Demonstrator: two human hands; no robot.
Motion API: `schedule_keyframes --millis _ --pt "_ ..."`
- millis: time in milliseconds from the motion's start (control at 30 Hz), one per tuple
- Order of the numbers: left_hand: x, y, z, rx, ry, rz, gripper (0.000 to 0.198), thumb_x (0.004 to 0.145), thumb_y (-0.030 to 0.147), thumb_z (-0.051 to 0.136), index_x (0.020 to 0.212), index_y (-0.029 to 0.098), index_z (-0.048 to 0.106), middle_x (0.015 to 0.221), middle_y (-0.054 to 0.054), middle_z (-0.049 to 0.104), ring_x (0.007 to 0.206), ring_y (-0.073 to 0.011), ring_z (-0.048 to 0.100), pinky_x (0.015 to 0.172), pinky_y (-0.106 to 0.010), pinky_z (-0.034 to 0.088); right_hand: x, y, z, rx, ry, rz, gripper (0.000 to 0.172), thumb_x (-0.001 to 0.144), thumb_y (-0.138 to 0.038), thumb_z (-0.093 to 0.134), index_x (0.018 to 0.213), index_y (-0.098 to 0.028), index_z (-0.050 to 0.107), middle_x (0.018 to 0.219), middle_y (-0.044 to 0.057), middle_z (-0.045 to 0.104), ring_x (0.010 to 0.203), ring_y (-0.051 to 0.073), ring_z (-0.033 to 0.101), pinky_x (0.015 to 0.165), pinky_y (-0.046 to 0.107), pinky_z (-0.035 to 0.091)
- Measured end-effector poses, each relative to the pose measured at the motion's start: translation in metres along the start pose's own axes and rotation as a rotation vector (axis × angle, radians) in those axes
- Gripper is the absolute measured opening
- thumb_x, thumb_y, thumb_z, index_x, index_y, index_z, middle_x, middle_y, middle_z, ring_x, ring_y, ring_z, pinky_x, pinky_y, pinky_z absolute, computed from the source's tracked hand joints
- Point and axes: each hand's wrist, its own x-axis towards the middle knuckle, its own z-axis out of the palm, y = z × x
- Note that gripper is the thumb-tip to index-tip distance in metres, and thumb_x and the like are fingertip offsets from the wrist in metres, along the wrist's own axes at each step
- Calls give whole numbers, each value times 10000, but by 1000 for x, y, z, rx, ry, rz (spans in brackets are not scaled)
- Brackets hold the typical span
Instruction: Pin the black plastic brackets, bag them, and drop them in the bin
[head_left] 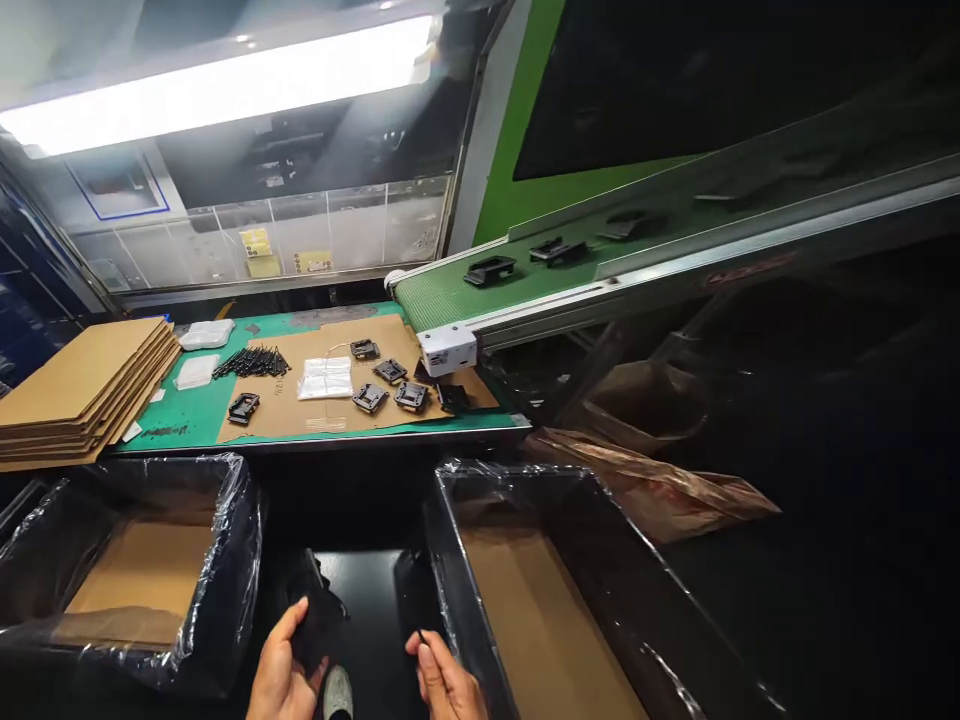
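Hands low, in the dark gap btwn two plastic-lined bins. L hand [281, 670] half-open, palm toward us, fingers curled against a limp black piece [319, 620]; we can't tell if fabric or film. R hand [444, 682] apart from it, thumb and index pressed together, apparently pinching a thin dark pin [421, 636], though too small to be sure. We read the step in hand as work on these two items, done below bench level.

L bin [225, 560] and R bin [450, 560] each have clear liner folded over the rim, cardboard base sheet [142, 570] visible in L bin. Both hands close to the bin walls.

Beyond: bench w/ green cutting mat [176, 425], kraft cardboard sheet [262, 400] on top. On sheet, several black moulded parts [370, 398] and a stack of clear poly bags [325, 378]. Bundle of black pins [251, 362] on mat at sheet's edge. Flat cardboard stack [82, 385] at bench's L end. Belt conveyor [480, 290] w/ green belt ends over bench, white end housing [448, 350], more black parts [489, 270] on belt. Brown paper sack [652, 490] just beside R bin.
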Motion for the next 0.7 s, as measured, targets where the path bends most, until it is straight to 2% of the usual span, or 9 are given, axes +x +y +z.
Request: schedule_keyframes --millis 67,133,300,467,700 --pt "-1 38 8 -24 -62 65 49 762 177 566 799 160 593 647 -3 665 522 -98 595 439 -177 428 21 -25 24 -40 -19 -83 400 890 -469 284 803 -185 552 540 -8 484 498 125 494 469 210 398" --pt "1 68 19 -52 -127 67 90 788 221 542 816 156 596 658 -11 672 530 -107 602 434 -184 433 41 -46 39 -85 11 -166 337 906 -397 299 822 -191 552 579 1 520 537 127 525 495 210 420" --pt "25 114 61 -171 -165 -95 24 777 150 544 784 142 566 669 -30 670 556 -124 610 462 -206 463 96 -77 50 -186 96 -348 235 918 -253 312 883 -199 537 716 19 598 641 123 583 572 209 454" --pt "62 145 124 -291 -178 -188 94 770 72 504 697 130 515 601 -30 604 510 -103 551 435 -187 436 179 -87 50 -337 45 -497 242 920 -210 298 844 -180 527 675 21 578 607 123 553 544 225 412" --pt "105 196 228 -435 -170 -158 103 800 82 452 719 108 510 597 -34 559 513 -88 517 420 -174 421 335 -112 27 -515 -50 -802 323 920 -194 261 685 -169 481 559 9 510 503 116 466 487 245 309"
